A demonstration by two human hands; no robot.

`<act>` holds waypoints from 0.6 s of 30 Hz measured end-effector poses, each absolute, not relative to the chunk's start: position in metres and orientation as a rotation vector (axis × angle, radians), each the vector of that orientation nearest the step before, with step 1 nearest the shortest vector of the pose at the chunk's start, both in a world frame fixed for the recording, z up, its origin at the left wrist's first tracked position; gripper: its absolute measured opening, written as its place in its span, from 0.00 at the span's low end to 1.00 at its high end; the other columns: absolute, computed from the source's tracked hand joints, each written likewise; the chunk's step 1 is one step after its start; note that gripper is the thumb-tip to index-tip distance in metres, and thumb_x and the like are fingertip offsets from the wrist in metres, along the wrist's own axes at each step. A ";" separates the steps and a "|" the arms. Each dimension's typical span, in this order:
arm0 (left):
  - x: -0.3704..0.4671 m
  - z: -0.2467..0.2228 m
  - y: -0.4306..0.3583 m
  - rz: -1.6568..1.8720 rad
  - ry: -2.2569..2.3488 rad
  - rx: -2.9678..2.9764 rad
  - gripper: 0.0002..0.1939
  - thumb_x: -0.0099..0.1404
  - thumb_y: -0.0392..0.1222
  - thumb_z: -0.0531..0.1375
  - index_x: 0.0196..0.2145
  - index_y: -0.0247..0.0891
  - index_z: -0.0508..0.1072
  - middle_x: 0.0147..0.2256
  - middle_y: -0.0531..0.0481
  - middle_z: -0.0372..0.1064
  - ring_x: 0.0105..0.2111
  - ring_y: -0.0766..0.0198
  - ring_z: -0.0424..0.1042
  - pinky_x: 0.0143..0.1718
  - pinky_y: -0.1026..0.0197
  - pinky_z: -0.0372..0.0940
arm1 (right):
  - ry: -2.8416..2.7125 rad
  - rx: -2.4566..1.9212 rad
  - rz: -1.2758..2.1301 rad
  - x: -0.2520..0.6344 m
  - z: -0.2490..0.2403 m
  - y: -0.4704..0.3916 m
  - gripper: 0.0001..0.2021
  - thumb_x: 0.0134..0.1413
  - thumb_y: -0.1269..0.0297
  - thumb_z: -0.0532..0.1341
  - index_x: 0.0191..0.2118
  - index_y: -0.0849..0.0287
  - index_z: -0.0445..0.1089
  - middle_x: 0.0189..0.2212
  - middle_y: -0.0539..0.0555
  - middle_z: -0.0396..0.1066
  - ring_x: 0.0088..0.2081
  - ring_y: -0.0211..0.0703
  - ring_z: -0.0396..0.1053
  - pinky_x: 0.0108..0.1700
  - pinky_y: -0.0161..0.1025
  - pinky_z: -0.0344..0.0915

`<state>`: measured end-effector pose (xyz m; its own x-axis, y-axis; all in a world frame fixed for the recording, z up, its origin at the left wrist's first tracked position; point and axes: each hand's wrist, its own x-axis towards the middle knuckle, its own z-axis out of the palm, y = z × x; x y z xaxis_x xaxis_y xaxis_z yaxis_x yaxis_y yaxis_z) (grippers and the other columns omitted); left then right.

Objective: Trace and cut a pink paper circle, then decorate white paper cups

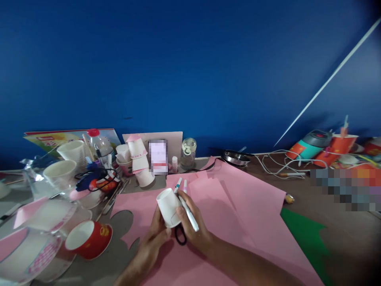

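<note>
White paper cup (168,206) tipped on its side and clenched in the grip of the left hand (154,234), just above the pink paper sheets (238,198) spread over the desk (312,206). White marker (188,212) clasped in the grip of the right hand (193,228), tip against the cup's wall beside a drawn red outline, black scissor loop (180,237) lying underneath. Two capped markers (181,184) just beyond the cup, red paper cup (89,239) on its side well to the left, stacked white cups (138,161) near the blue wall (190,71).
</note>
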<state>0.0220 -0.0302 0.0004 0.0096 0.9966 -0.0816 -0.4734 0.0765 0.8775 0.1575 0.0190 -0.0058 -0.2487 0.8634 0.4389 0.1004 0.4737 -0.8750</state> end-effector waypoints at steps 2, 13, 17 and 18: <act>0.020 0.000 -0.029 1.319 0.929 0.732 0.32 0.56 0.41 0.68 0.58 0.49 0.67 0.58 0.45 0.68 0.60 0.48 0.62 0.60 0.51 0.57 | -1.628 -0.832 0.977 0.157 -0.007 0.021 0.24 0.67 0.53 0.51 0.62 0.60 0.58 0.55 0.64 0.68 0.56 0.52 0.68 0.56 0.46 0.68; 0.013 0.008 -0.018 1.419 0.920 0.544 0.20 0.57 0.38 0.66 0.48 0.41 0.72 0.48 0.45 0.75 0.50 0.51 0.72 0.55 0.50 0.64 | -1.508 -0.564 0.947 0.165 0.013 0.023 0.18 0.67 0.51 0.50 0.49 0.55 0.71 0.35 0.55 0.71 0.37 0.45 0.71 0.40 0.43 0.71; 0.013 0.005 -0.016 1.397 0.928 0.540 0.17 0.57 0.38 0.65 0.46 0.41 0.72 0.48 0.43 0.75 0.47 0.53 0.73 0.53 0.49 0.65 | -1.590 -0.506 0.862 0.164 0.016 0.020 0.13 0.67 0.57 0.53 0.45 0.54 0.74 0.34 0.55 0.75 0.40 0.47 0.73 0.48 0.46 0.69; 0.013 0.005 -0.016 1.403 0.934 0.535 0.18 0.56 0.38 0.66 0.45 0.40 0.72 0.47 0.43 0.75 0.47 0.52 0.74 0.53 0.49 0.65 | -1.602 -0.524 0.844 0.164 0.015 0.020 0.13 0.66 0.58 0.54 0.44 0.55 0.74 0.34 0.55 0.76 0.41 0.47 0.73 0.48 0.46 0.68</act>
<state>0.0127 -0.0159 0.0051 -0.0872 0.9691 -0.2307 -0.5867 0.1372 0.7981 0.1635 0.0196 0.0149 -0.2078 0.7353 0.6451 -0.1169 0.6361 -0.7627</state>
